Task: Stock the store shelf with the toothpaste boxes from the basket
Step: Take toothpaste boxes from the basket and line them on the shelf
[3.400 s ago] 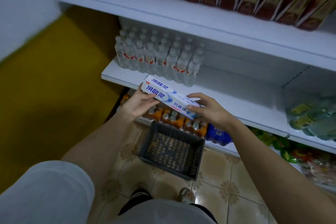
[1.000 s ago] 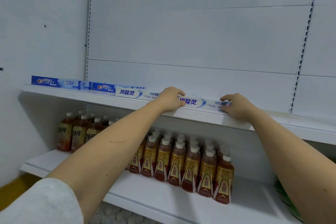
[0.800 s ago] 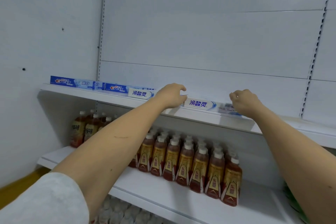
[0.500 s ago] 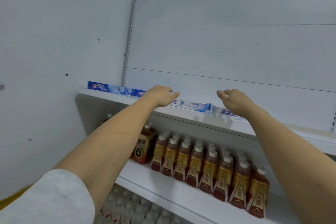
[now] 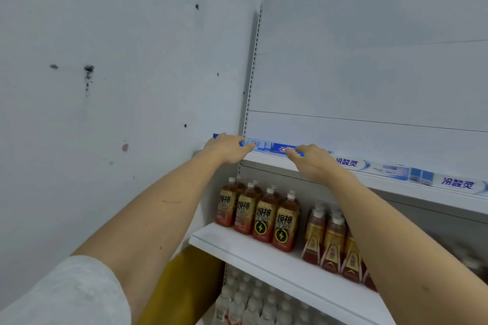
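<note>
Several toothpaste boxes lie end to end along the front of the top shelf (image 5: 390, 184). Two are blue: one blue box (image 5: 256, 144) at the far left by the wall, a second blue box (image 5: 282, 149) beside it. Two white boxes with blue lettering follow, the nearer white box (image 5: 350, 162) and a farther white box (image 5: 458, 182). My left hand (image 5: 226, 149) rests on the left blue box, fingers bent loosely over it. My right hand (image 5: 314, 163) touches the second blue box with straight fingers. The basket is out of view.
A white wall (image 5: 118, 87) closes off the left side. The shelf below carries brown drink bottles (image 5: 260, 215) and red-labelled bottles (image 5: 330, 248). Clear water bottles (image 5: 248, 301) stand on a lower shelf. The shelf's white back panel (image 5: 369, 74) rises above the boxes.
Both hands let go of the white box they set on the top shelf and moved left to the blue boxes by the wall. The view has swung left with them.
</note>
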